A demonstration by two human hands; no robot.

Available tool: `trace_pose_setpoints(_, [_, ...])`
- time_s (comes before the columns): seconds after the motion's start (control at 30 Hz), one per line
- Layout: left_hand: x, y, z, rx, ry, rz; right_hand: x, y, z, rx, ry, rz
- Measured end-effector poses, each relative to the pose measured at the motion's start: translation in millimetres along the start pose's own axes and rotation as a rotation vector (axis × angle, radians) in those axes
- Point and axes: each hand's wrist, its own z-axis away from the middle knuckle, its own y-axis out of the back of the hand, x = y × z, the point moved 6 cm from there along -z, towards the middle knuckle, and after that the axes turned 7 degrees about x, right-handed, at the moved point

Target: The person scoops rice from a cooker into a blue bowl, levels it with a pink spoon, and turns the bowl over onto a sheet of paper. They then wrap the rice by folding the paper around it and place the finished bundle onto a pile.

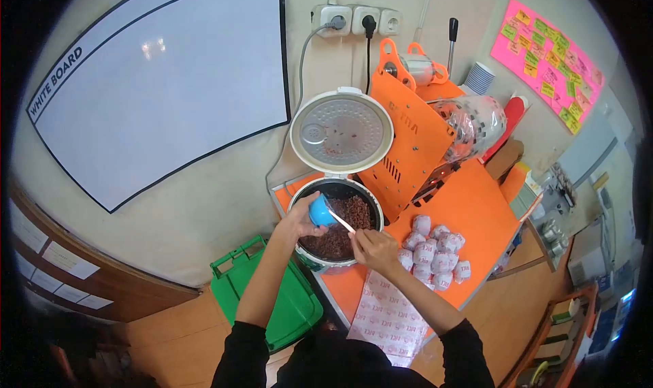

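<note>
Cooker (368, 188): lid raised, dark contents showing
Dark rice (335, 245): inside the pot, below both hands
Left hand (301, 218): curled round a blue cup (318, 212), above the rice
Right hand (374, 247): fingers closed on a white utensil (343, 222), tip beside the cup

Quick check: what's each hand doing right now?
Left hand: closed around a small blue cup.
Right hand: closed, holding a white utensil, its tip at the cup.

A head-worn wide view looks forward and down at the nearby hands (301, 218).
</note>
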Motion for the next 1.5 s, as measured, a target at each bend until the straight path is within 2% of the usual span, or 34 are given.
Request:
trace_pose_setpoints(0.13, [-0.4, -4.5, 24.0, 0.019, -0.143, 0.098, 32.5, 9.3, -0.5, -0.04, 0.202, 0.157])
trace_pose_setpoints(0.23, [14.2, -4.1, 41.9, -0.08, -0.372, 0.028, 46.8, 23.4, -15.5, -0.059, 0.099, 0.198])
trace_pose_setpoints(0.33, [6.0, 5.0, 40.9, -0.086, -0.415, -0.088, 57.7, 10.0, -28.6, -0.268, -0.313, 0.135])
trace_pose_setpoints(0.37, [6.2, -6.5, 53.7, -0.094, -0.462, -0.121, 55.6, 13.0, -36.9, -0.411, -0.567, 0.051])
trace_pose_setpoints(0.47, [1.6, -30.0, 83.6, -0.111, -0.583, -0.208, 63.8, -1.1, -24.9, -0.414, -0.899, -0.243])
trace_pose_setpoints(0.57, [-3.7, -29.3, 86.4, -0.102, -0.649, -0.246, 68.6, -31.8, -11.5, -0.216, -0.883, -0.608])
trace_pose_setpoints(0.67, [-10.1, -23.3, 71.6, -0.055, -0.692, -0.273, 40.7, -57.2, -5.2, -0.142, -0.794, -0.854])
trace_pose_setpoints(0.73, [-13.0, -18.9, 58.0, 0.04, -0.745, -0.332, 19.5, -48.5, -4.8, -0.296, -0.915, -0.798])
trace_pose_setpoints(0.77, [-7.7, -16.6, 57.2, 0.212, -0.957, -0.723, 16.1, -51.7, -4.0, -0.194, -0.782, -0.835])
trace_pose_setpoints(0.87, [-10.6, -24.0, 63.4, 0.195, -0.926, -0.695, 14.6, -42.3, -0.7, -0.568, -1.2, -1.066])
trace_pose_setpoints(1.0, [-7.3, -7.2, 54.1, 0.23, -0.949, -0.648, 28.4, -32.9, -18.9, -0.536, -1.294, -1.089])
trace_pose_setpoints(1.07, [-5.2, -3.8, 57.0, 0.272, -0.991, -0.679, 29.0, -33.9, -32.2, -0.374, -1.044, -1.013])
trace_pose_setpoints(1.17, [-4.6, 6.8, 44.9, 0.31, -1.093, -0.829, 6.2, -41.3, -30.8, -0.419, -0.945, -0.978])
trace_pose_setpoints(1.23, [-5.6, 12.0, 49.5, 0.342, -1.097, -0.875, 4.6, -44.2, -22.3, -0.607, -1.277, -1.094])
trace_pose_setpoints(1.3, [-4.8, 15.7, 58.1, 0.364, -1.033, -0.822, 8.5, -48.1, -21.2, -0.679, -1.362, -1.11])
trace_pose_setpoints(1.4, [1.2, 41.0, 64.0, 0.292, -0.847, -0.49, 58.3, -82.1, -13.5, -0.23, -0.786, -0.678])
trace_pose_setpoints(1.47, [3.4, 45.6, 73.8, 0.144, -0.813, -0.283, 61.9, -43.8, -42.3, -0.551, -0.915, -0.17])
trace_pose_setpoints(1.5, [4.3, 46.5, 77.5, 0.073, -0.812, -0.234, 58.5, -52.9, -47.4, -0.592, -0.794, -0.109])
